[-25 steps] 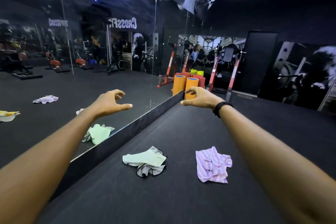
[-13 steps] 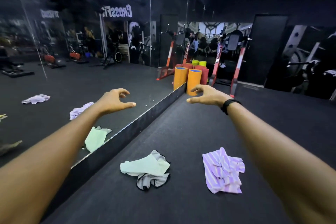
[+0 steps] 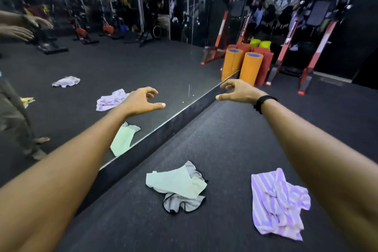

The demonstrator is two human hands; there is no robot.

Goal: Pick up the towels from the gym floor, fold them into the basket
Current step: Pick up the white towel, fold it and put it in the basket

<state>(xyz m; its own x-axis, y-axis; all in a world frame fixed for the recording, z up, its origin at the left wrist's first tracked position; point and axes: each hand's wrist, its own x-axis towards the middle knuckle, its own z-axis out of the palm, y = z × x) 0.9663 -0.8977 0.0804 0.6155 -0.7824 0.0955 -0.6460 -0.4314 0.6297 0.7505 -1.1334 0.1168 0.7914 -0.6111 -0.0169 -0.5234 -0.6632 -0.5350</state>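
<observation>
Both towels sit lower and nearer in the view than half a second ago, and the ceiling lights have dropped out of the top of the picture, while both arms stay stretched out in front. Left hand (image 3: 141,101) hangs in the air before the mirror (image 3: 126,63), its fingers loosely curled and its thumb pointing right, holding nothing. Right hand (image 3: 239,91), with a black wristband (image 3: 263,102), is likewise empty, its fingers loosely bent and spread. On the black gym floor (image 3: 225,139) below lie the crumpled mint-green and grey towel (image 3: 177,185) and, to its right and apart from it, the purple-striped towel (image 3: 276,202). Orange foam rollers (image 3: 250,67) stand upright by the mirror's far end. No basket shows.
</observation>
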